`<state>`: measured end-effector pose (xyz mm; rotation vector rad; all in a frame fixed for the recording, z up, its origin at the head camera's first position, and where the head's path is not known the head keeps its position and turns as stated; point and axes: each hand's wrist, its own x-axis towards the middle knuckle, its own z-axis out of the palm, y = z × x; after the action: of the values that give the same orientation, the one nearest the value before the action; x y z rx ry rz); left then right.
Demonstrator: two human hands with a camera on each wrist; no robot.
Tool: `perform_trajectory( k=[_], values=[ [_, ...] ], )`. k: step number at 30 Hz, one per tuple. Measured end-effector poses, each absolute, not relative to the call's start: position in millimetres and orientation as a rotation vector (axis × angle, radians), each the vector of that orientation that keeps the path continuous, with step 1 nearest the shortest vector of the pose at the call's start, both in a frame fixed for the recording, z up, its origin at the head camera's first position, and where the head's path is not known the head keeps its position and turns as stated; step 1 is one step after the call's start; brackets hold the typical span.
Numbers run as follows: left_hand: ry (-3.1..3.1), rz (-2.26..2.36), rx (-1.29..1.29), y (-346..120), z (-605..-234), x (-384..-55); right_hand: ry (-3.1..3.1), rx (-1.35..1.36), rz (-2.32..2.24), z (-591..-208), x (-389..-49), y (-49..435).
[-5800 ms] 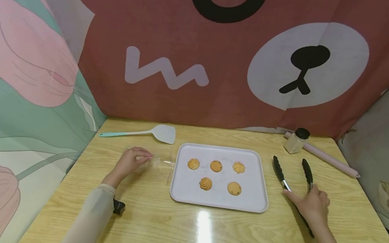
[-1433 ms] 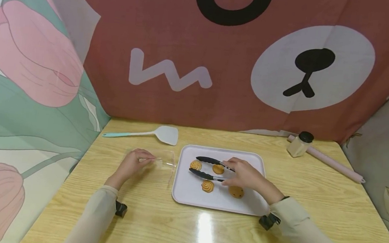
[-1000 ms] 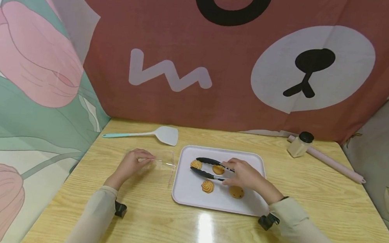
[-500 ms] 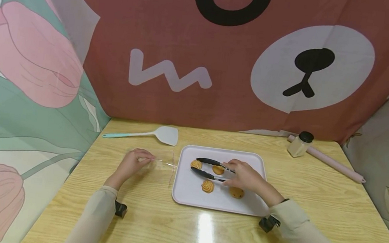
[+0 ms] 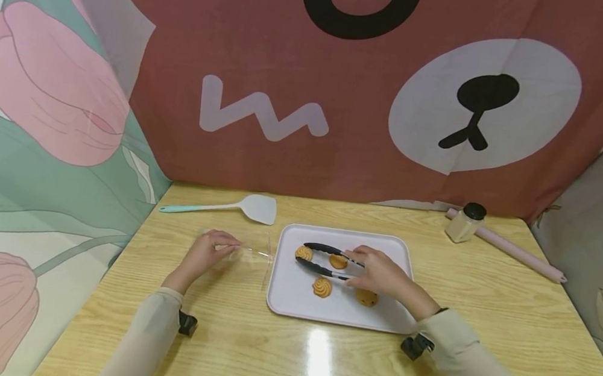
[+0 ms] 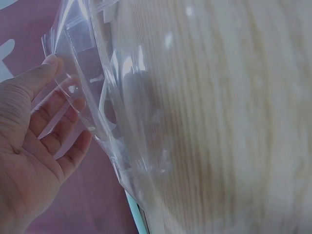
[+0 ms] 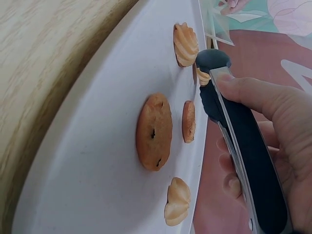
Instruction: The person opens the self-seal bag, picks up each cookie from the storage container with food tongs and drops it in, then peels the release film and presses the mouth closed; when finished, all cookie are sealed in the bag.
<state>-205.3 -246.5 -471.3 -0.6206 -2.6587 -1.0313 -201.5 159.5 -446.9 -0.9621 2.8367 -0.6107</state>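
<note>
My left hand [image 5: 206, 254] pinches the edge of a clear plastic bag [image 6: 122, 97] left of the tray, thumb against fingers at its mouth. A pair of black-tipped tongs [image 5: 323, 248] is held by my right hand [image 5: 382, 276] over the white tray [image 5: 317, 312]. The tong tips lie on either side of a swirled cookie [image 5: 303, 253] at the tray's back left; in the right wrist view they partly cover it. A round cookie [image 5: 337, 262] shows between the tong arms. In front are another swirled cookie [image 5: 322, 287] and a chip-dotted cookie [image 5: 366, 298]. My right hand hides a flower-shaped cookie [image 7: 177, 202] from the head view.
A spatula [image 5: 258, 209] with a mint handle lies behind the bag. At the back right, a black-lidded jar [image 5: 463, 226] stands beside a pink rolling pin [image 5: 518, 254]. A printed cloth [image 5: 260, 166] hangs behind the wooden table [image 5: 242, 346].
Since the oldest frame, my right hand has brought the tongs left from beside the tray to the back-left cookie. Over the last second both hands stay nearly still.
</note>
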Motion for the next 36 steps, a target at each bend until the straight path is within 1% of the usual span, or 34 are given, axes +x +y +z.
perform_trajectory(
  k=[15, 30, 36],
  values=[
    [-2.651, -1.054, -0.625, -247, -472, -205, 2.846, -1.010, -0.642, -442, -202, 155],
    [-2.672, -1.033, -0.614, -246, -471, -206, 2.821, -1.064, -0.677, -434, -200, 130],
    [-2.684, -1.046, -0.604, -246, -470, -206, 2.802, -1.161, -0.676, -432, -201, 120]
  ],
)
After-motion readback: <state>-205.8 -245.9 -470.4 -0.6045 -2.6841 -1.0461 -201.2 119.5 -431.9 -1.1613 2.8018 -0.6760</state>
